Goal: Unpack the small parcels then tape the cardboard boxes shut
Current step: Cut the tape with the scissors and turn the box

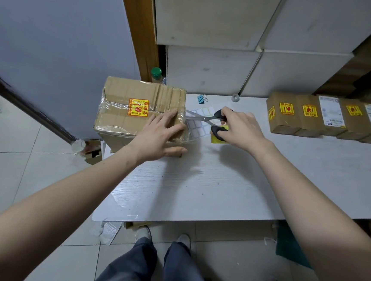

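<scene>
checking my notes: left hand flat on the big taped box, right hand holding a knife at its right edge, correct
Not quite. In the head view the right hand holds black-handled scissors, not a knife, blades at the right edge of the big taped box. The left hand does lie flat on it.

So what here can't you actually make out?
Head view only:
- Scissors blade tips: lost against the clear tape at the box edge.
- Yellow object: mostly covered by the right hand.
- Shipping label print: too small.
- Bottle: hidden behind the box.
</scene>
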`<state>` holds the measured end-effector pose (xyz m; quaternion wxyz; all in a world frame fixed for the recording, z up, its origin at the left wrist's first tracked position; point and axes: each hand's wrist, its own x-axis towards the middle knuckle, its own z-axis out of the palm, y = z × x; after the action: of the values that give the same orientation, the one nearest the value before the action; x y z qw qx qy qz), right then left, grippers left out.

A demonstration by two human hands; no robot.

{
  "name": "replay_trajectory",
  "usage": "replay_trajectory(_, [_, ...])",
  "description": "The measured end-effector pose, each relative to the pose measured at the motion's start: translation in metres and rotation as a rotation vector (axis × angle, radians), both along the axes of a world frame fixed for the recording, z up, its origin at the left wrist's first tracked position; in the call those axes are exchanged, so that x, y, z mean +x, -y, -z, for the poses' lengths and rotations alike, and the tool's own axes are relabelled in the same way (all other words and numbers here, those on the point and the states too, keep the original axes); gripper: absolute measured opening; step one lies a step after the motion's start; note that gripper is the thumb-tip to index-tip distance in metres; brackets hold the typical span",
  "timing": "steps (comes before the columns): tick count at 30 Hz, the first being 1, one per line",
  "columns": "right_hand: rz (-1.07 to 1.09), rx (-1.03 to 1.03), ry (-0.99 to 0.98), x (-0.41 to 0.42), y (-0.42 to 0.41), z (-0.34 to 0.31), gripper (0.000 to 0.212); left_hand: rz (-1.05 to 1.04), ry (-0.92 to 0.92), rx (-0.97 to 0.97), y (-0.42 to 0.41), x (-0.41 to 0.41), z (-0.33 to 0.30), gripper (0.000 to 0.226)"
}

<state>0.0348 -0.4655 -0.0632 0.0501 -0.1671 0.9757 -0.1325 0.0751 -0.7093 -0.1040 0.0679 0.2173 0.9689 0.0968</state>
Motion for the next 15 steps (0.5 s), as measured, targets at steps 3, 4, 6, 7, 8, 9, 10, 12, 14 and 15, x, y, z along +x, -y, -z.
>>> replay_trajectory(3, [0.071, -0.062, 0.06, 0.0, -0.003, 0.008, 0.034, -0.037, -0.002, 0.031, -0.003, 0.002, -0.003, 0.068])
replay_trajectory(4, [0.079, -0.072, 0.09, 0.0, -0.006, 0.011, 0.037, -0.06, -0.013, 0.042, -0.005, 0.002, -0.003, 0.065])
replay_trajectory(6, [0.095, -0.125, 0.177, 0.002, -0.012, 0.016, 0.037, -0.111, -0.053, 0.076, -0.012, 0.002, -0.004, 0.055])
replay_trajectory(7, [0.113, -0.186, 0.238, 0.003, -0.014, 0.017, 0.035, -0.131, -0.077, 0.084, -0.015, 0.002, -0.005, 0.051])
replay_trajectory(8, [0.139, -0.268, 0.307, 0.004, -0.017, 0.016, 0.032, -0.143, -0.094, 0.08, -0.017, 0.001, -0.005, 0.049])
replay_trajectory(9, [0.169, -0.354, 0.375, 0.004, -0.019, 0.014, 0.029, -0.147, -0.102, 0.069, -0.019, -0.001, -0.006, 0.049])
replay_trajectory(10, [0.19, -0.42, 0.429, 0.003, -0.023, 0.012, 0.027, -0.147, -0.102, 0.059, -0.021, -0.002, -0.006, 0.051])
replay_trajectory(12, [0.183, -0.454, 0.467, 0.002, -0.031, 0.007, 0.029, -0.135, -0.1, 0.033, -0.022, -0.005, -0.006, 0.053])
replay_trajectory(14, [0.159, -0.424, 0.461, 0.001, -0.039, -0.001, 0.034, -0.114, -0.102, 0.004, -0.022, -0.005, -0.006, 0.054])
replay_trajectory(15, [0.149, -0.39, 0.451, 0.0, -0.042, -0.003, 0.035, -0.101, -0.105, -0.006, -0.021, -0.004, -0.006, 0.054])
